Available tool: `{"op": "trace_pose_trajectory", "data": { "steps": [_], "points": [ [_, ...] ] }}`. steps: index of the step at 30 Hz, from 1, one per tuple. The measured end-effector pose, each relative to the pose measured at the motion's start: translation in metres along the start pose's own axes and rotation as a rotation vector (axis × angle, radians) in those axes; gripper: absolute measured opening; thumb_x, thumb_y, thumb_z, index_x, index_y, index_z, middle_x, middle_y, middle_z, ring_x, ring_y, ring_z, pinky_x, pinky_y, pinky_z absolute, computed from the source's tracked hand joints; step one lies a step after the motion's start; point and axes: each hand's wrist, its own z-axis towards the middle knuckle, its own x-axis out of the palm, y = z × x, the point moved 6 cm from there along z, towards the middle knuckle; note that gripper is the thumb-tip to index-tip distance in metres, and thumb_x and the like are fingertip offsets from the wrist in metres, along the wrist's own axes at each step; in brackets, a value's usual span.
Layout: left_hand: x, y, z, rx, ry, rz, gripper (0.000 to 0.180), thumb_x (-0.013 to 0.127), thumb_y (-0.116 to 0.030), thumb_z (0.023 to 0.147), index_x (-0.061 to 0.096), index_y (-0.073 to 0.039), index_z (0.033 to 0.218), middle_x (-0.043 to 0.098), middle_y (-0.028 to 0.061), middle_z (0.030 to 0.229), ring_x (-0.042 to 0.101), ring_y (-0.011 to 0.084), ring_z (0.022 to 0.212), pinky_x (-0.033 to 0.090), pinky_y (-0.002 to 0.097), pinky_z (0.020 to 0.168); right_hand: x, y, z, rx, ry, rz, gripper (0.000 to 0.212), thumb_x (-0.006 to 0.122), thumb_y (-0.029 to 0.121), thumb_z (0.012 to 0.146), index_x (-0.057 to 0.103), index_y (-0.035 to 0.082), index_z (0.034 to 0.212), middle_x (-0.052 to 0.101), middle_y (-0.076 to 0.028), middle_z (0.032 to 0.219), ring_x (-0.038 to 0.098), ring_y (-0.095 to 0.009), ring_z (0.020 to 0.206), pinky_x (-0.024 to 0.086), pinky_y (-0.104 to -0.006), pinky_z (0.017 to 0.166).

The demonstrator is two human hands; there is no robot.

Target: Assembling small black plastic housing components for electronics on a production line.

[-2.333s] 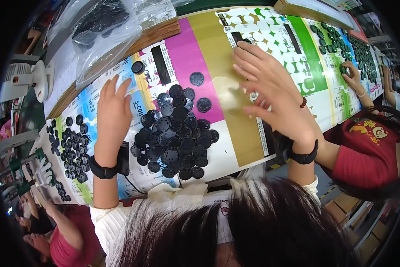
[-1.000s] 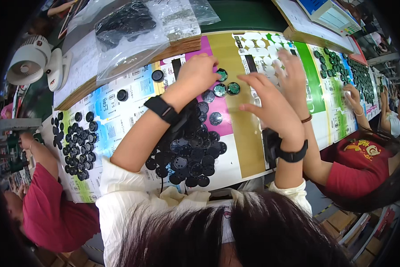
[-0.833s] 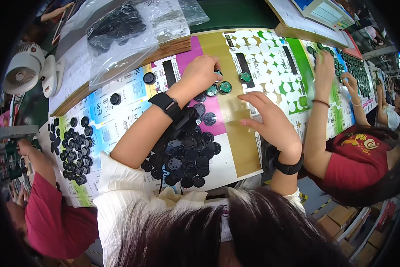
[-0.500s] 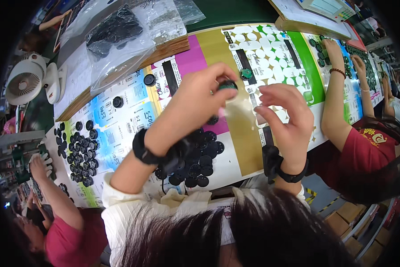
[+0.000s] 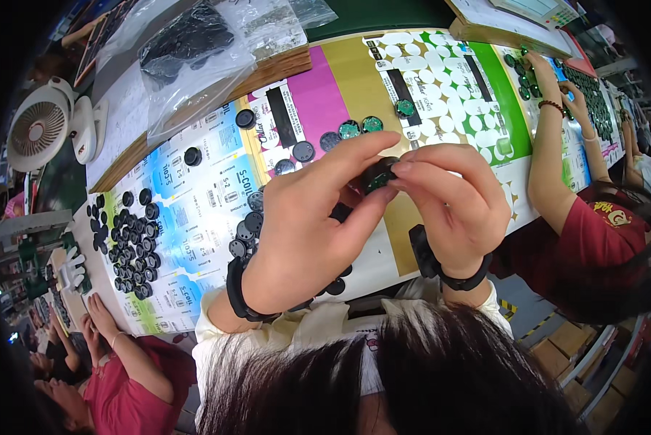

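A small round black part [image 5: 378, 174] with a bit of green on it is held between my hands. My left hand [image 5: 311, 206] grips it between thumb and fingers. From the right, the thumb and fingertips of my right hand [image 5: 456, 203] pinch its edge. Just beyond my hands lie a disc with a green face [image 5: 349, 129], another green disc [image 5: 372, 125] and a third green disc [image 5: 405, 109]. Flat black discs [image 5: 303, 151] lie beside them. A heap of black discs [image 5: 245, 230] is partly hidden under my left hand and wrist.
Several round black pieces [image 5: 133, 246] cluster at the left of the printed sheets [image 5: 209, 188]. Plastic bags [image 5: 195, 65] rest on a wooden-edged board [image 5: 274, 69] at the back. A white fan [image 5: 39, 134] stands far left. Co-workers sit on both sides; one's arm [image 5: 543, 152] reaches in from the right.
My hands have come together: my left hand moved nearer with the round part, and my right hand closed on its edge. At the left, a co-worker's arms have shifted.
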Motion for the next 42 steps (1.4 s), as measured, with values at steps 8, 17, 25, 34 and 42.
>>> {"op": "trace_pose_trajectory", "data": {
  "steps": [8, 17, 25, 34, 42],
  "points": [
    [-0.003, 0.000, -0.001, 0.120, -0.136, 0.029, 0.028, 0.061, 0.001, 0.070, 0.054, -0.002, 0.098, 0.060, 0.0104, 0.081, 0.062, 0.0166, 0.062, 0.049, 0.0231, 0.054, 0.000, 0.006, 0.003, -0.108, -0.028, -0.069, 0.029, 0.065, -0.003, 0.053, 0.062, 0.004, 0.081, 0.058, -0.007, 0.076, 0.056, -0.019, 0.062, 0.045, -0.0249, 0.050],
    [-0.006, 0.008, 0.000, 0.087, -0.164, -0.016, 0.028, 0.061, 0.002, 0.069, 0.055, -0.003, 0.097, 0.061, 0.0091, 0.077, 0.062, 0.0147, 0.061, 0.048, 0.0221, 0.053, 0.010, 0.000, 0.004, -0.118, -0.043, -0.043, 0.023, 0.064, -0.004, 0.059, 0.058, 0.002, 0.081, 0.058, -0.008, 0.077, 0.055, -0.019, 0.061, 0.044, -0.0252, 0.049],
    [-0.011, 0.009, -0.003, 0.104, -0.212, 0.087, 0.030, 0.061, 0.003, 0.069, 0.056, -0.003, 0.097, 0.060, 0.0091, 0.078, 0.057, 0.0149, 0.057, 0.045, 0.0243, 0.051, 0.011, -0.007, 0.011, 0.050, 0.051, 0.055, 0.020, 0.064, -0.007, 0.061, 0.058, 0.000, 0.080, 0.058, -0.009, 0.077, 0.057, -0.019, 0.065, 0.046, -0.0248, 0.056],
    [-0.014, -0.014, -0.006, 0.307, -0.208, 0.433, 0.025, 0.058, 0.004, 0.071, 0.056, -0.003, 0.096, 0.059, 0.0108, 0.078, 0.056, 0.0229, 0.059, 0.044, 0.0283, 0.053, 0.025, -0.026, 0.003, 0.482, 0.011, 0.577, 0.023, 0.064, -0.004, 0.067, 0.056, -0.002, 0.088, 0.056, -0.006, 0.087, 0.058, -0.013, 0.079, 0.048, -0.0230, 0.067],
    [-0.054, 0.019, 0.010, 0.033, -0.326, 0.094, 0.012, 0.047, 0.000, 0.082, 0.055, -0.001, 0.090, 0.060, 0.0049, 0.076, 0.057, 0.0085, 0.069, 0.044, 0.0199, 0.056, 0.056, -0.061, -0.031, 0.546, 0.555, 0.314, 0.034, 0.064, -0.003, 0.064, 0.054, 0.005, 0.096, 0.053, -0.006, 0.092, 0.055, -0.015, 0.078, 0.046, -0.0244, 0.065]
  ]
}}
